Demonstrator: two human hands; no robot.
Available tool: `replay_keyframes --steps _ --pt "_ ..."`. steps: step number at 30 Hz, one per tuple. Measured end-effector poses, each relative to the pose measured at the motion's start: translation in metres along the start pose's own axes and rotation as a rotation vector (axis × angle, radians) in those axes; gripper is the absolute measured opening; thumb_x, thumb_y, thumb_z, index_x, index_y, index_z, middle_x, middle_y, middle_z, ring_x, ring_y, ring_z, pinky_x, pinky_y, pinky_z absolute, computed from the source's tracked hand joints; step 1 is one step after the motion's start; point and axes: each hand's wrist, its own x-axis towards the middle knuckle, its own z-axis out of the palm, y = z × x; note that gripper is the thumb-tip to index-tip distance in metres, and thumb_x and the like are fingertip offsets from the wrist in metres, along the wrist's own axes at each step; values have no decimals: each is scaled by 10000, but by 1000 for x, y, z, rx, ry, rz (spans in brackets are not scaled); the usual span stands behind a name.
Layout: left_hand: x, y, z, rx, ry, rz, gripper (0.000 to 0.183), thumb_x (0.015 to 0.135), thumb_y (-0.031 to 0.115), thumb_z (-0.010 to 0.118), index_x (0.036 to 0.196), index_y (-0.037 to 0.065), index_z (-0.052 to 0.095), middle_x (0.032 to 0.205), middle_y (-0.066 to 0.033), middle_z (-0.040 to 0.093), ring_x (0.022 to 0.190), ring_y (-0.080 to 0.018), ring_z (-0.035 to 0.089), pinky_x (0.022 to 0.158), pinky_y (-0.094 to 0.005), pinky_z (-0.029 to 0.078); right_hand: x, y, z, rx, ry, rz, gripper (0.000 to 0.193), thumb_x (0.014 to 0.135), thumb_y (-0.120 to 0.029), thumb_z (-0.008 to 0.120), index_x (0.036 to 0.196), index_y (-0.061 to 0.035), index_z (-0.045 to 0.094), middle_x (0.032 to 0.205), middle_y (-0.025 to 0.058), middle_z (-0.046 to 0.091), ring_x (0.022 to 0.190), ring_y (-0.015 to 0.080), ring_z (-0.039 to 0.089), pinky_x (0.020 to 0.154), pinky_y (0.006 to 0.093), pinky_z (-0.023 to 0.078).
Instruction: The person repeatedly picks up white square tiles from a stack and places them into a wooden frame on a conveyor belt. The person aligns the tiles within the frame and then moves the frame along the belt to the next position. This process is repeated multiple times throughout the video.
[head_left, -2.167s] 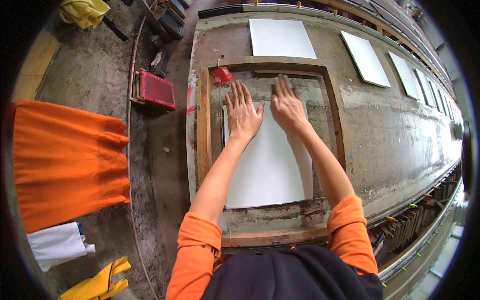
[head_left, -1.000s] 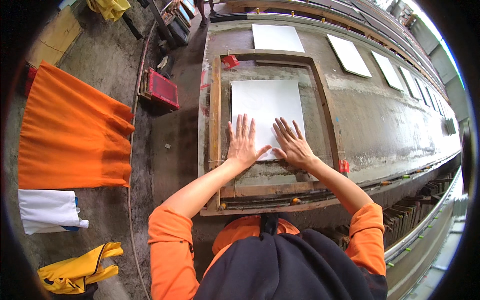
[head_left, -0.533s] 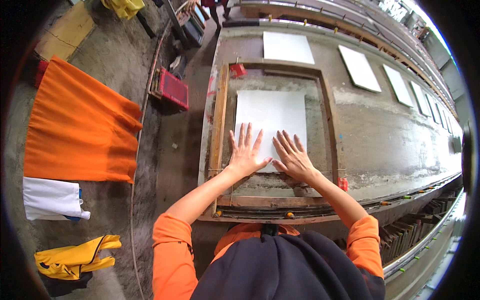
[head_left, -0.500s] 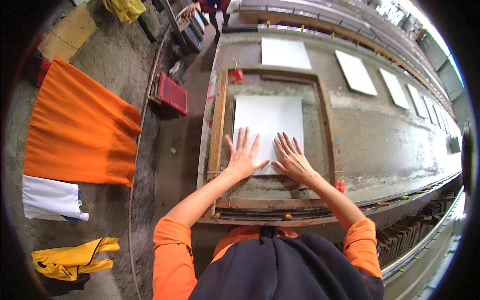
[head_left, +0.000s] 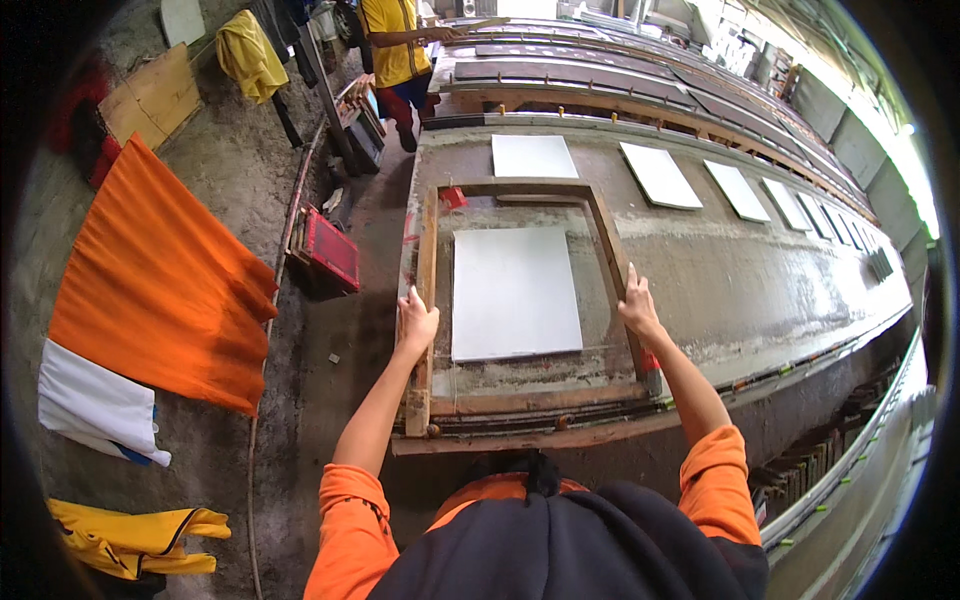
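Note:
A wooden frame [head_left: 428, 232] lies flat on a long grey concrete bench [head_left: 760, 270]. Inside the frame rests a white square sheet [head_left: 513, 290]. My left hand [head_left: 415, 322] grips the frame's left rail. My right hand [head_left: 637, 307] holds the frame's right rail, fingers pointing up along it. Both forearms in orange sleeves reach in from the lower edge.
More white sheets [head_left: 533, 155] lie along the bench further back. A red crate [head_left: 331, 247] sits on the floor to the left. An orange cloth [head_left: 150, 275] and a yellow garment [head_left: 140, 538] hang at left. Another person in a yellow shirt [head_left: 396, 45] stands at the far end.
My hands have left the white sheet, where they lay flat and slid toward me. They have moved apart to the frame's left and right rails.

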Motion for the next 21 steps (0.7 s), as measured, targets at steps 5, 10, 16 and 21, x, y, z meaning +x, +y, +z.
replay_keyframes --steps 5,10,16,21 --pt "25 44 -41 -43 -46 38 684 740 225 601 1297 -34 300 1109 -324 469 1035 -438 492 871 -459 418 25 1 -37 41 99 -52 786 698 3 587 1381 -44 201 1070 312 461 978 443 507 847 461 449" --pt "37 103 -44 -23 189 160 675 743 200 602 1302 -23 295 1145 -331 460 1033 -437 500 893 -449 414 60 13 -102 126 232 -124 785 705 4 639 1366 -6 215 1089 322 444 1026 467 489 882 442 430" --pt "2 213 45 -222 55 150 734 743 175 610 1335 -32 230 1127 -321 492 1060 -427 493 907 -439 408 67 145 -152 25 327 -158 784 670 8 647 1345 4 250 975 277 519 960 398 494 875 441 381" --pt "-25 278 136 -245 -51 111 735 726 180 619 1333 -36 267 1143 -311 494 1070 -415 491 937 -420 392 56 267 -151 -51 251 -55 789 669 5 635 1359 -89 264 969 258 525 975 409 482 871 470 390"
